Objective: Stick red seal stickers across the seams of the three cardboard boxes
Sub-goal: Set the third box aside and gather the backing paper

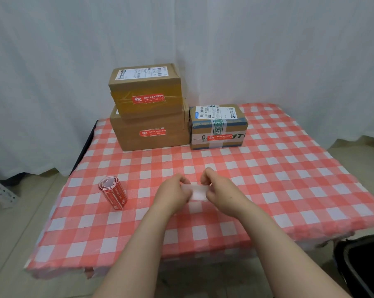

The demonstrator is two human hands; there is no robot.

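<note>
We leave the sticker roll (113,192) lying at the worktop's (278,179) left, within reach. Behind it, the top box (146,82) and the bottom box (128,134) show red stickers (148,98) over their seams. Our left hand (173,193) and right hand (220,194) pinch a white strip (197,192) between them (spent backing, probably). The third box (237,122) is sealed too.

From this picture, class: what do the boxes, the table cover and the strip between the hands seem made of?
The boxes look like matt brown cardboard with glossy tape. The table cover is a thin checked sheet, perhaps plastic or nonwoven: its front edge is ragged. The strip is white and smooth, likely sticker backing paper.
</note>
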